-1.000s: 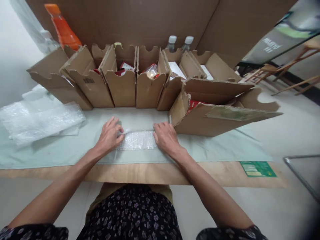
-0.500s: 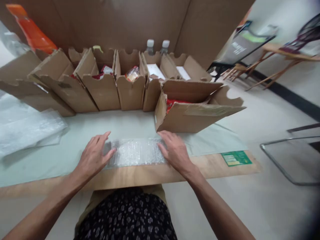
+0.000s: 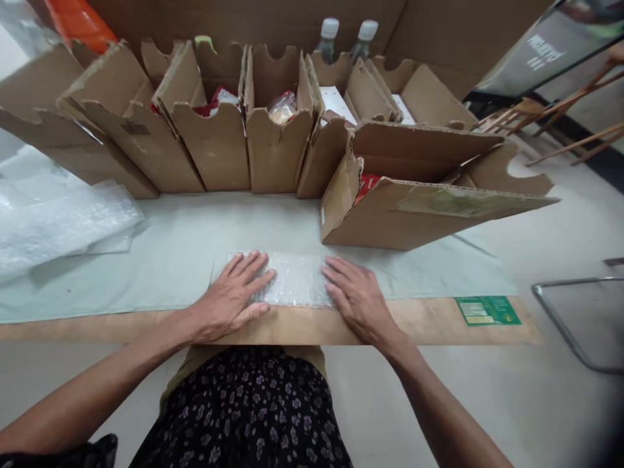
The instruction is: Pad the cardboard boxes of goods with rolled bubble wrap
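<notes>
A flat, clear piece of bubble wrap [image 3: 298,279] lies near the front edge of the table, on a pale green cloth [image 3: 209,218]. My left hand [image 3: 236,292] rests on its left end with the fingers spread and the palm down. On the right end lies my right hand [image 3: 355,292], fingers stretched out flat and slightly apart. Parts of both ends are hidden under the hands. Neither hand grips anything.
Cardboard boxes [image 3: 214,153] stand in a row behind, several holding packets. Another cardboard box [image 3: 380,218] with red packets sits at right. More bubble wrap [image 3: 58,211] is piled at left. A green label [image 3: 487,311] is on the wooden edge. Two bottles [image 3: 327,42] stand behind.
Both hands have come down flat onto the bubble wrap. My left hand has moved right over its left end, having been beside it. The view has also shifted.
</notes>
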Motion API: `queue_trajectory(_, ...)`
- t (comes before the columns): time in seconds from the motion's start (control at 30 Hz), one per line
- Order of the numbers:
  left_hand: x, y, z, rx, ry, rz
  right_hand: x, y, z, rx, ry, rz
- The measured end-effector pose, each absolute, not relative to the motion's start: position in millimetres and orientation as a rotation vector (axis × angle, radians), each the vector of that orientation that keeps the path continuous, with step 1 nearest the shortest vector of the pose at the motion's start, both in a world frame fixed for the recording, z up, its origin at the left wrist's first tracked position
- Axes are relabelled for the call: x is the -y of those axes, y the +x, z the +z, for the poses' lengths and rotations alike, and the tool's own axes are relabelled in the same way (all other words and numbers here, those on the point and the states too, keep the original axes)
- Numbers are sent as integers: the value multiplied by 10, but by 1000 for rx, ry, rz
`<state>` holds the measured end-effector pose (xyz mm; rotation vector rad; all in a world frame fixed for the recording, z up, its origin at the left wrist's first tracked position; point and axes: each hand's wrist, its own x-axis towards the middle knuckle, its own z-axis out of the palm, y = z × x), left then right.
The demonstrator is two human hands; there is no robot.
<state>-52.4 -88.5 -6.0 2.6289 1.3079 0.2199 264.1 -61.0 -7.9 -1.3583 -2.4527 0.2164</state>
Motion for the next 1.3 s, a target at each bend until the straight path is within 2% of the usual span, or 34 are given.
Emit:
queue_trajectory(0.17, 858, -703, -10, -1858, 2412, 641, 519, 2832, -12, 2294, -1478, 137)
queue_trajectory(0.37, 834, -644, -78, -1953, 2285, 668, 389, 2435, -42, 2272, -1539, 249)
queue_trajectory(0.57, 581, -580, 449, -1850, 1921, 638, 765, 2488, 156, 1816, -1470, 870)
queue_trajectory(0.7, -67, -461, 634, -1841, 2161, 555, 947, 2311, 190, 1773, -1322, 1302)
queue_trajectory(0.8, -347, -324, 539, -1768, 2364, 460, 936, 2191, 174, 1858, -1289, 1426)
queue_trajectory(0.87, -224, -278, 455, -1624, 2420, 548, 883, 2191, 176, 1842, -1306, 1480)
queue_trajectory(1.0, 559, -282, 341, -1198, 2349, 709, 757, 2287, 202, 1624, -1233, 1791)
queue_trajectory(1.13, 1052, -230, 217, -1226, 2372, 742, 696, 2336, 221, 1351, -1114, 2078)
queue_trajectory(1.23, 954, -179, 164, -1379, 2268, 866, 736, 2383, 231, 1382, -1163, 1958)
queue_trajectory(1.3, 802, -175, 165, -1463, 2212, 838, 770, 2416, 233, 1605, -1214, 1569)
